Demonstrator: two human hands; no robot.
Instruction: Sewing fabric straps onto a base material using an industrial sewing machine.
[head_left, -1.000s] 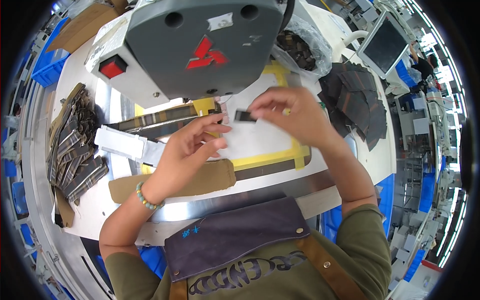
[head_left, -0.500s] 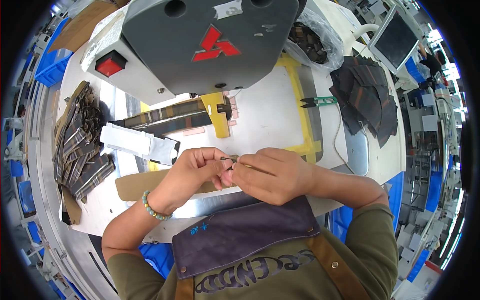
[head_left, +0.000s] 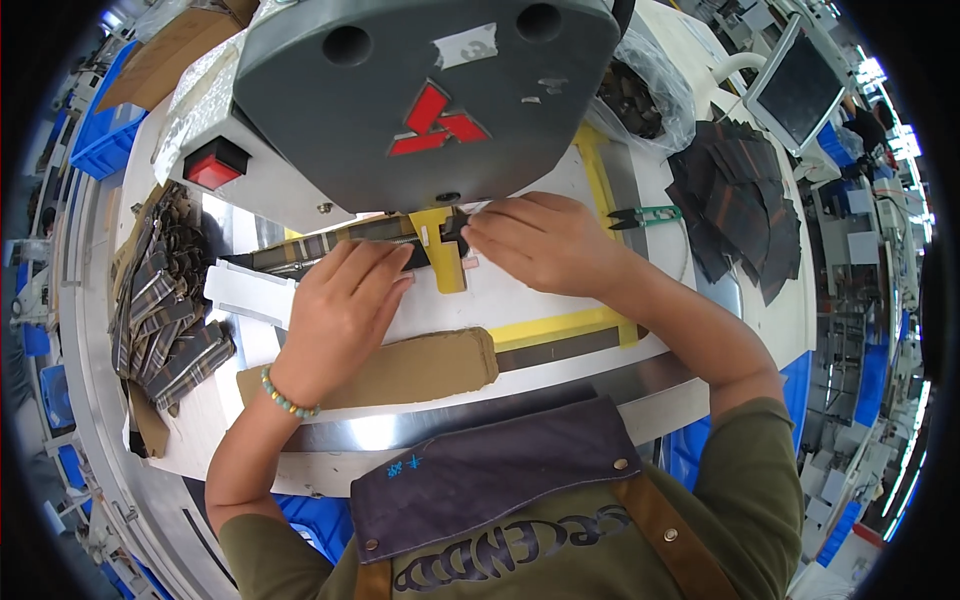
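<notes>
Under the dark grey machine head [head_left: 350, 110] lies a plaid fabric strip [head_left: 330, 241] with a metal zipper along it. A yellow bracket [head_left: 438, 255] crosses the strip's right end. My left hand [head_left: 335, 315] has its fingertips on the strip just left of the bracket, with the thumb apart from the fingers. To the bracket's right, my right hand [head_left: 555, 245] pinches a small dark piece [head_left: 457, 232] at the strip's end. Its fingers partly hide that piece, so its exact kind is unclear.
A white plate [head_left: 245, 290] and brown cardboard [head_left: 410, 372] lie near my left arm. Plaid pieces [head_left: 165, 300] are heaped at left, dark fabric pieces [head_left: 735, 205] at right. Green-handled thread snips [head_left: 650, 215] lie right of yellow tape. A red switch [head_left: 215, 163] sits on the machine.
My hands, close together over the cardboard before, have moved forward and apart to the strip's right end, one on each side of the yellow bracket. The view has shifted slightly.
</notes>
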